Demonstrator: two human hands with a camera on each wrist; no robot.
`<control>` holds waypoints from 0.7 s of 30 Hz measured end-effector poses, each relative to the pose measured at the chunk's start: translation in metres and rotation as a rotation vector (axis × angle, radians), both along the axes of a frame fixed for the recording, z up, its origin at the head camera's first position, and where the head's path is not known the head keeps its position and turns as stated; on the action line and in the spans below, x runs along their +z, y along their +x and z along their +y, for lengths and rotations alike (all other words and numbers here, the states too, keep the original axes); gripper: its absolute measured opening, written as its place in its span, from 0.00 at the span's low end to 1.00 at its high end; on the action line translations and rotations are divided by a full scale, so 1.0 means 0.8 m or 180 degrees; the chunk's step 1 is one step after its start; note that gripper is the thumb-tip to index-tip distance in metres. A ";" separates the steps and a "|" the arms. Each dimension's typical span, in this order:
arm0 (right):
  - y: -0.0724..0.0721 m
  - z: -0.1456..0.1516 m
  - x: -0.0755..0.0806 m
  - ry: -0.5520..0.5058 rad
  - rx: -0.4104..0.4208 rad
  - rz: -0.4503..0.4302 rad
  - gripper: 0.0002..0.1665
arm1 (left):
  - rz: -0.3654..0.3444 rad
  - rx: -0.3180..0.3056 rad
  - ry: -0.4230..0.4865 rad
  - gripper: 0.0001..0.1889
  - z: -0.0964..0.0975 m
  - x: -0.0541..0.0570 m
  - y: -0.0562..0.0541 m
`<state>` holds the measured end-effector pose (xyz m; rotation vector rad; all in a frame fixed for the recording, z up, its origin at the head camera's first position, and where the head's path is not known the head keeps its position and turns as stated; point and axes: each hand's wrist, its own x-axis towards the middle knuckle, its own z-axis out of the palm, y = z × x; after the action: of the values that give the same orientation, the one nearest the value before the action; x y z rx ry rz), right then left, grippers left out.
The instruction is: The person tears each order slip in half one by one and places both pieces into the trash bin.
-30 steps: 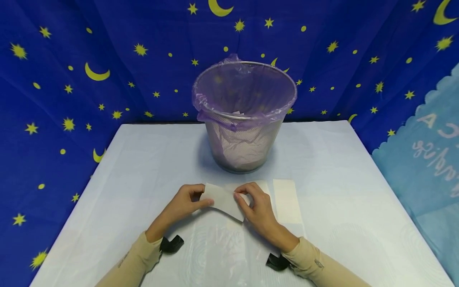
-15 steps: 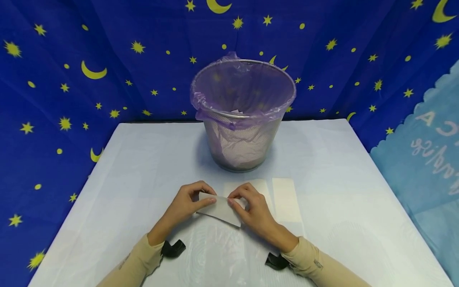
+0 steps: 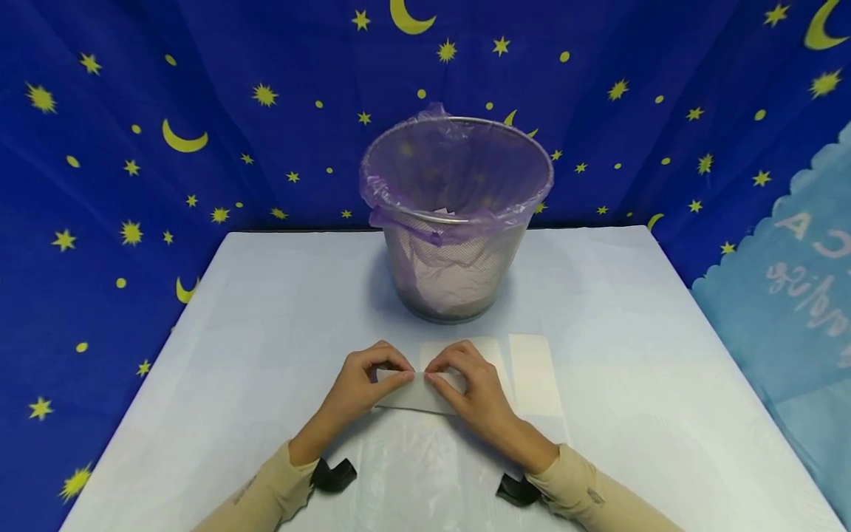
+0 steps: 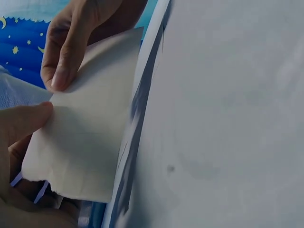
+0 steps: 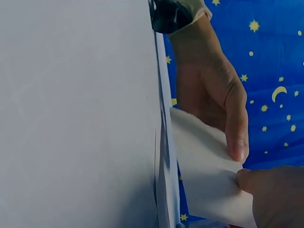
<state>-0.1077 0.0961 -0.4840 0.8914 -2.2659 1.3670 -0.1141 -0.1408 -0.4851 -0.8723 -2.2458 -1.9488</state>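
Note:
Between both hands is a piece of off-white paper (image 3: 414, 397), held by its upper edge close over the table. My left hand (image 3: 364, 386) pinches that edge between thumb and fingers. Right beside it, my right hand (image 3: 477, 390) pinches the same edge, the two thumb tips almost meeting at its middle. In the left wrist view the paper (image 4: 90, 137) hangs flat and whole, with a ragged edge at its left-hand end. The right wrist view shows the paper (image 5: 202, 152) slightly bowed under the fingers.
Behind the hands stands a mesh wastebasket (image 3: 465, 273) with a purple liner (image 3: 435, 233) and some paper inside. A cream paper strip (image 3: 534, 375) lies to the right, beside another pale sheet (image 3: 497, 356) partly covered by the right hand. A starry blue cloth (image 3: 286, 111) hangs behind the table.
My left hand has moved right along the paper's upper edge, closing up to the right hand. The paper has come down from a tilt to nearly level.

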 end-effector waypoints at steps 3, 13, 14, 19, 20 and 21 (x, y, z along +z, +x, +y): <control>0.001 -0.001 0.001 -0.0018 0.0048 0.0013 0.04 | -0.0022 0.0045 -0.0001 0.05 0.004 0.001 0.003; 0.006 -0.002 0.009 -0.0023 0.0035 0.0044 0.04 | -0.0106 0.0063 -0.0152 0.04 0.018 0.011 0.009; 0.006 -0.003 0.010 -0.0020 0.0042 0.0052 0.04 | -0.0090 0.0071 -0.0157 0.04 0.018 0.012 0.009; 0.005 -0.003 0.015 0.0028 0.0060 0.0055 0.05 | 0.0000 0.0164 -0.0197 0.03 0.018 0.018 0.010; 0.005 -0.003 0.016 0.0038 0.0058 0.0050 0.05 | -0.0004 0.0181 -0.0197 0.03 0.018 0.019 0.009; 0.005 -0.003 0.017 0.0040 0.0055 0.0042 0.06 | -0.0008 0.0192 -0.0192 0.03 0.018 0.021 0.009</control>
<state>-0.1039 0.0938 -0.4702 0.9233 -2.2643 1.3516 -0.1069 -0.1264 -0.4686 -0.7985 -2.3150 -1.8673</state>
